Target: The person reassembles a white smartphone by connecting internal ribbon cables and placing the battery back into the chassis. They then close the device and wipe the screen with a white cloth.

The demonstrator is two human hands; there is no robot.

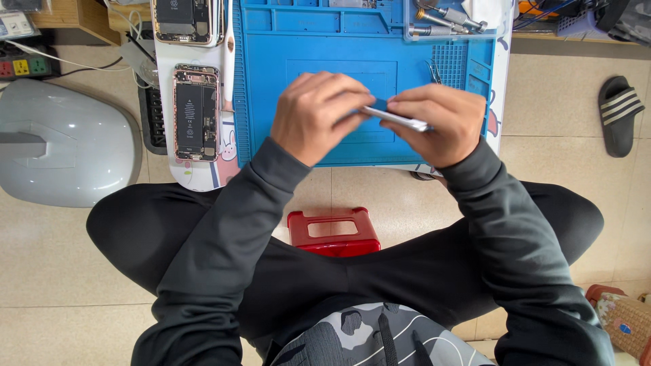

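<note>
**Thin phone part pinched above the mat, with little margin for a slip**

Nearest the camera, a grey camouflage-pattern cloth (380, 335) lies across the person's lap, and beyond it a red plastic stool (333, 232) stands on the tiled floor between the knees. Above that, both hands meet over the blue repair mat (305, 41). The left hand (319, 115) and the right hand (434, 122) are each closed around the ends of a thin silver phone part (400, 120), seen edge-on and held in the air just above the mat's near half; a small blue piece shows where the fingers meet it, though what it is I cannot tell.

Judging from this, the main risk is flexing: with 2 hands gripping opposite ends, uneven pressure could bend or crack so thin a piece. A slip would likely send it off the near edge toward the stool and tiles. An abrupt jerk leftward could also reach the 2 opened phones (196, 112) lying at the mat's left side, or disturb the metal tools (451, 17) in the clear tray at the far right.
</note>
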